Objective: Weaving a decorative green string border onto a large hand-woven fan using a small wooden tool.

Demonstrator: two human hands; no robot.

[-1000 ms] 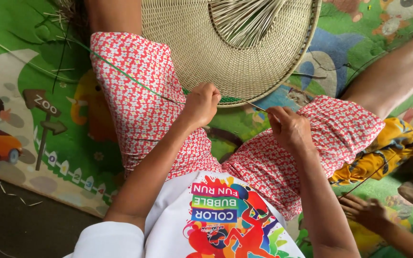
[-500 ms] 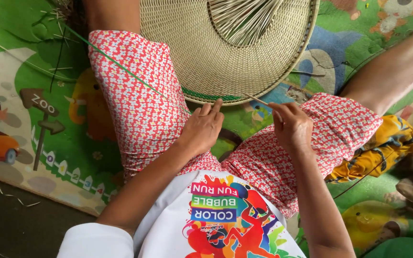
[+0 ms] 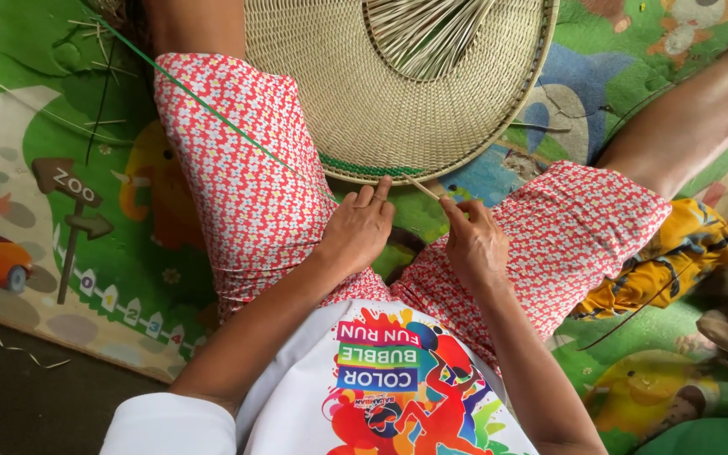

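Your left hand (image 3: 360,232) rests open at the woven basket's (image 3: 339,101) green rim; your right hand (image 3: 472,240) pinches a pale strip (image 3: 421,188). Overpulling risks snapping it.

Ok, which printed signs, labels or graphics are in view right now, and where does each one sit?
Brown arrow-shaped signpost picture printed on the green cartoon play mat, far left, beside the left knee.
Curved row of small white numbered markers on the mat's lower left edge.
Multicoloured splash graphic with lettered colour bars on the white shirt front, bottom centre.
No packages or screens.
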